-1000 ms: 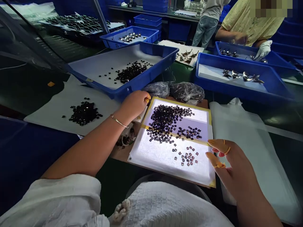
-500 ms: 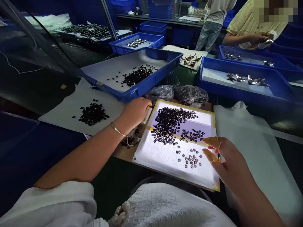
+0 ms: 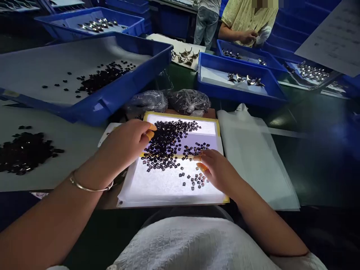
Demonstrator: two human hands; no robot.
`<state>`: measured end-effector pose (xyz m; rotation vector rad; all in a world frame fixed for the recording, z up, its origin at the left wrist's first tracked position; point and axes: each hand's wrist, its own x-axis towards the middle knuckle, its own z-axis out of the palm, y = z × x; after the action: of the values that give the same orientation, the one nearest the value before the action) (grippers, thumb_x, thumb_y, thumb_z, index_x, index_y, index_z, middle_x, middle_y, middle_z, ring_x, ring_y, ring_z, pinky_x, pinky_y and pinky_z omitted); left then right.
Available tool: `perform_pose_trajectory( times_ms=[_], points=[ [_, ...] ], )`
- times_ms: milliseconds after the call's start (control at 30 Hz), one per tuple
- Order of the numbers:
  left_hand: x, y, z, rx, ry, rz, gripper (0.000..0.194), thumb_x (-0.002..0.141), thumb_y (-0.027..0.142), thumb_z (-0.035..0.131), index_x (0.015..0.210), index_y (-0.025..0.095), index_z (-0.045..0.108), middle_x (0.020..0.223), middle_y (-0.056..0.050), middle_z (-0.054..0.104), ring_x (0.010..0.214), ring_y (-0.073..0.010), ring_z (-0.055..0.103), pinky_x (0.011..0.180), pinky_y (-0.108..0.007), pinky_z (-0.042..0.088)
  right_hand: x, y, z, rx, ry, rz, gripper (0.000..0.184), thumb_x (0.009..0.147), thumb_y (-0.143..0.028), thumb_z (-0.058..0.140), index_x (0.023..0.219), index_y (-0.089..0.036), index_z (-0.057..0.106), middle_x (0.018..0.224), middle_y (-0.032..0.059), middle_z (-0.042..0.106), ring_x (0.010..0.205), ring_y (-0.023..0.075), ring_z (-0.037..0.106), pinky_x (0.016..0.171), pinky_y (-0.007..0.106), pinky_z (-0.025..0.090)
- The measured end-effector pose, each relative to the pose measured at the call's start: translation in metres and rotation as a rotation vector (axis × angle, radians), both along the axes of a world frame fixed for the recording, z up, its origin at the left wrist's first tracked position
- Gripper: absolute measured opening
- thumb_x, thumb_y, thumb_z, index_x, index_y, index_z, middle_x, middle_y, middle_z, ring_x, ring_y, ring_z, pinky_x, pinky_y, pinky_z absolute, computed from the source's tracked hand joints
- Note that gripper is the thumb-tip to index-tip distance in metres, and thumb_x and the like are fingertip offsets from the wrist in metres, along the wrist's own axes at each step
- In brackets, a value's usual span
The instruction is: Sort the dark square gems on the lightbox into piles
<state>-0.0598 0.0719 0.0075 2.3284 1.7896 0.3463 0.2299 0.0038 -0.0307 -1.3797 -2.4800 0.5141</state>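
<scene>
The small squarish dark pieces (image 3: pixel 165 137) lie on a lit white panel (image 3: pixel 140 193) in front of the person, heaped toward its far left and thinning toward the near right. The glow beneath probably explains their being there: against it the looser ones show as separate outlines, while the heap reads as one dark mass.

The left hand (image 3: pixel 123 140) comes in over the panel's left edge, thumb and forefinger curled close together beside the heap — whether they pinch a piece, I cannot tell. The right hand (image 3: pixel 222 170) is low over the sparser pieces, thumb and forefinger slightly parted, with nothing visible between them. Both wear orange finger cots (image 3: pixel 152 127), likely to keep skin off the pieces.

Just left, a pile of dark pieces (image 3: pixel 28 152) sits on white paper, within easy reach. Behind it, a large blue tray (image 3: pixel 157 63) carries more, its pale lining presumably there to protect them. Plastic bags (image 3: pixel 188 101) rest just beyond the panel; white sheets (image 3: pixel 253 150) are stacked to its right.

Farther off, shiny curved metal parts (image 3: pixel 244 78) stand spaced in another blue tray (image 3: pixel 239 95) — and a co-worker (image 3: pixel 249 22) bends both hands together above a tray behind.
</scene>
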Motion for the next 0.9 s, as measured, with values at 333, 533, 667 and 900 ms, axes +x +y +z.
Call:
perform_pose_trajectory(
  times_ms=[333, 533, 667, 900],
  points=[
    [0.024, -0.094, -0.059, 0.122, -0.191, -0.344, 0.024, 0.105, 0.023, 0.046, 0.118, 0.015, 0.064, 0.103, -0.010, 0.072, 0.095, -0.0237, 0.069, 0.080, -0.037, 0.058, -0.024, 0.011, 0.007, 0.005, -0.135, 0.116, 0.013, 0.095, -0.006, 0.064, 0.100, -0.017, 0.071, 0.094, 0.0053, 0.066, 0.089, 0.0203, 0.056, 0.077, 0.034, 0.045],
    [0.048, -0.082, -0.057, 0.162, -0.052, -0.381, 0.024, 0.096, 0.006, 0.050, 0.103, 0.014, 0.072, 0.082, -0.007, 0.063, 0.077, -0.0248, 0.062, 0.069, -0.041, 0.056, -0.046, 0.023, -0.003, 0.104, -0.257, 0.093, 0.021, 0.093, 0.000, 0.060, 0.095, -0.018, 0.070, 0.096, 0.0069, 0.066, 0.090, 0.0217, 0.055, 0.073, 0.033, 0.040],
    [0.051, -0.081, -0.055, 0.142, -0.028, -0.389, 0.022, 0.096, 0.006, 0.051, 0.097, 0.014, 0.071, 0.081, -0.007, 0.061, 0.077, -0.0247, 0.061, 0.069, -0.041, 0.056, -0.035, 0.021, 0.005, 0.073, -0.190, 0.055, 0.018, 0.095, -0.003, 0.058, 0.095, -0.017, 0.070, 0.098, 0.0077, 0.067, 0.091, 0.0217, 0.056, 0.078, 0.034, 0.043],
    [0.044, -0.100, -0.063, 0.114, -0.065, -0.381, 0.034, 0.094, 0.000, 0.047, 0.121, 0.010, 0.066, 0.095, -0.010, 0.067, 0.088, -0.0244, 0.067, 0.073, -0.037, 0.059, 0.019, 0.009, 0.019, -0.255, -0.041, -0.038, 0.025, 0.087, 0.006, 0.058, 0.084, -0.017, 0.065, 0.094, 0.0043, 0.066, 0.079, 0.0148, 0.059, 0.067, 0.027, 0.042]
  ],
)
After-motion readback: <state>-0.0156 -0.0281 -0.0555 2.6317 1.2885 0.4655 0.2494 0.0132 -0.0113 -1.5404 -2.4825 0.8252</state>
